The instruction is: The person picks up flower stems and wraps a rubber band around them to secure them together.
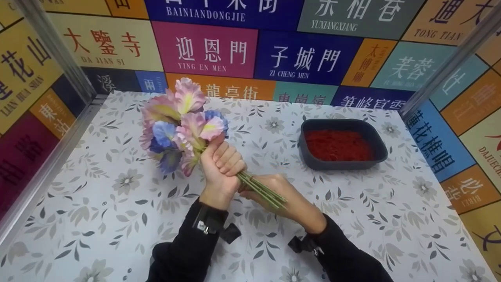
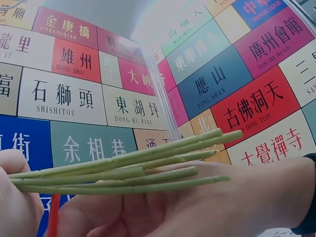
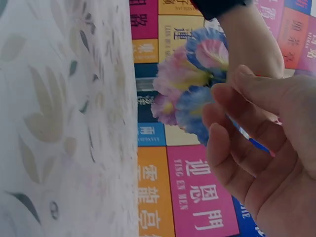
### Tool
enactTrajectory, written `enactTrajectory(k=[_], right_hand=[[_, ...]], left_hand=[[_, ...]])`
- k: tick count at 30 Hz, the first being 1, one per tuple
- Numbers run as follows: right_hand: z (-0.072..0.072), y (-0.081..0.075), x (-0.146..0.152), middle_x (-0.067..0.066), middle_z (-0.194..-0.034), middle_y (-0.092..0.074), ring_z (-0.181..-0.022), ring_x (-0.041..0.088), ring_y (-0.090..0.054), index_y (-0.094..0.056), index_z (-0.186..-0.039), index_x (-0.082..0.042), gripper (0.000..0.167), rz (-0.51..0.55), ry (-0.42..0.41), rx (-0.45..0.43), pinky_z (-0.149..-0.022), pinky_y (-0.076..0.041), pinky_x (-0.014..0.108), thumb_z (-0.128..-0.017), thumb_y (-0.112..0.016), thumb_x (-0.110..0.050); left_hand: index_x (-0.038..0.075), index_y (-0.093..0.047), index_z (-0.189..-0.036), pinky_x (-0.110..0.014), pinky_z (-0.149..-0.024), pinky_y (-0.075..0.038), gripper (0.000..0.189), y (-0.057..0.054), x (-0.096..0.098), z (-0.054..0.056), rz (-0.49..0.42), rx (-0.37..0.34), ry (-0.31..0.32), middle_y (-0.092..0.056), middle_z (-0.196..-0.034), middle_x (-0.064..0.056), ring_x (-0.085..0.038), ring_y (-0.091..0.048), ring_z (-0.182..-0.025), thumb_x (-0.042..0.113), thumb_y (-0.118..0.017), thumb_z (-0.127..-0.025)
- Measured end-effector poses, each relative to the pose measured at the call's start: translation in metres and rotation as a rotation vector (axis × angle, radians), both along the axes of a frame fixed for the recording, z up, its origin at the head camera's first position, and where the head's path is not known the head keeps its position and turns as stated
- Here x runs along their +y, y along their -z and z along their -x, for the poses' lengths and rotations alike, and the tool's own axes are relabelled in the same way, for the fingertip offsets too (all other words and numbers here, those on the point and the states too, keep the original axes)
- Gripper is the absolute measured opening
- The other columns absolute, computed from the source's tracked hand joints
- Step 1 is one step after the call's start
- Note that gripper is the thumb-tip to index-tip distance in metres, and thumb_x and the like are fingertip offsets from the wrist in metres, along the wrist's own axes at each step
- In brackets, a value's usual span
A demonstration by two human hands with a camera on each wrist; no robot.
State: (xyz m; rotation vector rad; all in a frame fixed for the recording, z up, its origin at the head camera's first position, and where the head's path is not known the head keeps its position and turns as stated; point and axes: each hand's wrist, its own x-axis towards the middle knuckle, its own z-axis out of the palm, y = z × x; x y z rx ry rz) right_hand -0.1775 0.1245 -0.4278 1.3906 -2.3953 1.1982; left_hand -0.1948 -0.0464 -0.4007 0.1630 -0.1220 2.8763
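Observation:
My left hand [image 1: 224,164] grips a bunch of artificial flowers by the stems [image 1: 266,192], just below the blooms. The pink and blue blossoms [image 1: 184,125] lean to the upper left, and the bare green stem ends point to the lower right. Under and beside the stems is my right hand [image 1: 283,194], its fingers curled close to the left fist. A red rubber band [image 2: 54,215] shows as a strip at the right fingertips in the left wrist view; most of it is hidden. In the right wrist view, blue and pink petals [image 3: 190,103] appear behind the curled fingers.
A dark grey plastic container [image 1: 344,165] holding a mass of red rubber bands [image 1: 338,145] stands at the right of the table. The tabletop [image 1: 129,219] has a leaf and flower print. Colourful sign-covered walls [image 1: 205,49] close in the back and sides.

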Motion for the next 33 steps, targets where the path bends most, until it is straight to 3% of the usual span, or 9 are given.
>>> enactTrajectory(k=[5, 11, 14, 21, 28, 33], right_hand=[[-0.007, 0.005, -0.01, -0.004, -0.068, -0.066, -0.058, 0.002, -0.058, -0.073, -0.091, -0.01, 0.004, 0.058, -0.001, -0.089, -0.052, -0.047, 0.016, -0.094, -0.073, -0.014], [-0.021, 0.003, -0.016, -0.011, -0.066, -0.06, -0.058, 0.0, -0.052, -0.072, -0.095, -0.017, 0.009, -0.072, 0.159, 0.066, -0.057, -0.045, 0.02, -0.097, -0.07, -0.026], [-0.029, 0.0, -0.018, -0.012, -0.066, -0.058, -0.058, 0.0, -0.051, -0.071, -0.093, -0.018, 0.011, -0.135, 0.211, 0.1, -0.056, -0.045, 0.021, -0.098, -0.068, -0.027], [-0.039, -0.01, -0.019, -0.012, -0.066, -0.057, -0.054, 0.0, -0.047, -0.071, -0.09, -0.017, 0.013, -0.151, 0.239, 0.085, -0.053, -0.041, 0.02, -0.099, -0.067, -0.026], [-0.044, -0.012, -0.02, -0.01, -0.064, -0.06, -0.051, 0.001, -0.049, -0.072, -0.091, -0.015, 0.012, -0.127, 0.242, 0.149, -0.049, -0.043, 0.021, -0.098, -0.068, -0.023], [-0.047, -0.022, -0.013, -0.009, -0.068, -0.062, -0.054, 0.003, -0.05, -0.073, -0.093, -0.016, 0.009, -0.125, 0.253, 0.166, -0.05, -0.043, 0.022, -0.097, -0.069, -0.023]], left_hand=[[0.018, -0.027, -0.051, -0.017, -0.037, -0.01, 0.057, 0.001, -0.006, 0.002, -0.058, -0.008, -0.082, -0.032, -0.038, 0.005, -0.004, -0.011, -0.038, 0.025, -0.027, -0.108], [0.016, -0.031, -0.049, -0.018, -0.037, -0.009, 0.059, 0.001, -0.011, 0.005, -0.108, -0.02, -0.187, -0.032, -0.038, 0.004, -0.004, -0.011, -0.039, 0.023, -0.028, -0.107], [0.017, -0.03, -0.049, -0.018, -0.036, -0.009, 0.059, 0.002, -0.012, 0.005, -0.105, -0.032, -0.228, -0.032, -0.038, 0.004, -0.004, -0.01, -0.039, 0.023, -0.028, -0.107], [0.017, -0.029, -0.049, -0.018, -0.035, -0.011, 0.059, 0.003, -0.013, 0.006, -0.091, -0.025, -0.256, -0.03, -0.038, 0.004, -0.005, -0.011, -0.038, 0.024, -0.028, -0.108], [0.016, -0.033, -0.048, -0.019, -0.033, -0.013, 0.06, -0.001, -0.012, 0.004, -0.049, -0.026, -0.315, -0.033, -0.037, 0.004, -0.005, -0.011, -0.038, 0.024, -0.028, -0.108], [0.016, -0.035, -0.048, -0.019, -0.033, -0.012, 0.061, 0.001, -0.008, 0.003, -0.013, -0.043, -0.309, -0.033, -0.037, 0.004, -0.005, -0.011, -0.038, 0.023, -0.028, -0.108]])
